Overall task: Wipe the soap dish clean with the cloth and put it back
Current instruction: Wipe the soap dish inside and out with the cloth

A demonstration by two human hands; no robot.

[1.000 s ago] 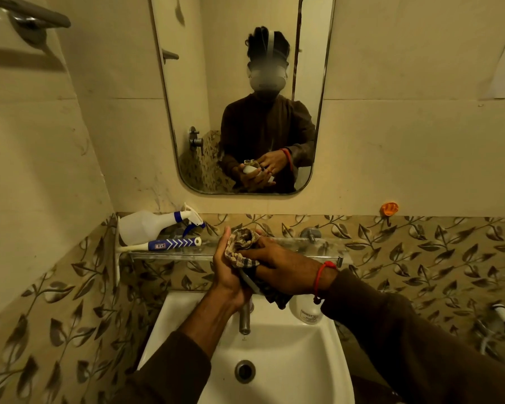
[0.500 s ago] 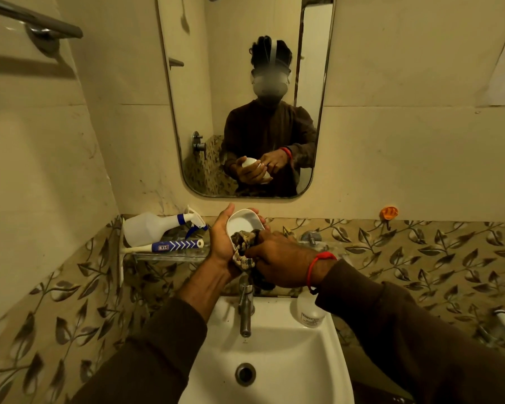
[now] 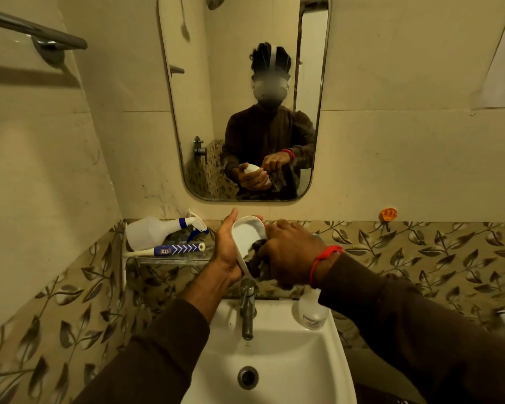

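Nearest, the white basin (image 3: 277, 371) lies open below both forearms, with a chrome tap (image 3: 247, 309) at its back edge and a small clear bottle (image 3: 312, 313) on its back right corner. Above the tap the left hand (image 3: 226, 252) grips the soap dish (image 3: 245, 237), thumb along its left rim and fingertips curled over the far rim, while the right hand (image 3: 292, 252) is closed on a dark patterned cloth (image 3: 257, 259) pressed into the dish's lower end. The dish is white, oval, glossy and tilted with its hollow facing the camera; beyond, a glass shelf (image 3: 169, 258) holds a spray bottle (image 3: 158, 231) and a toothpaste tube (image 3: 169, 249) at its left end, under the mirror (image 3: 216, 112).
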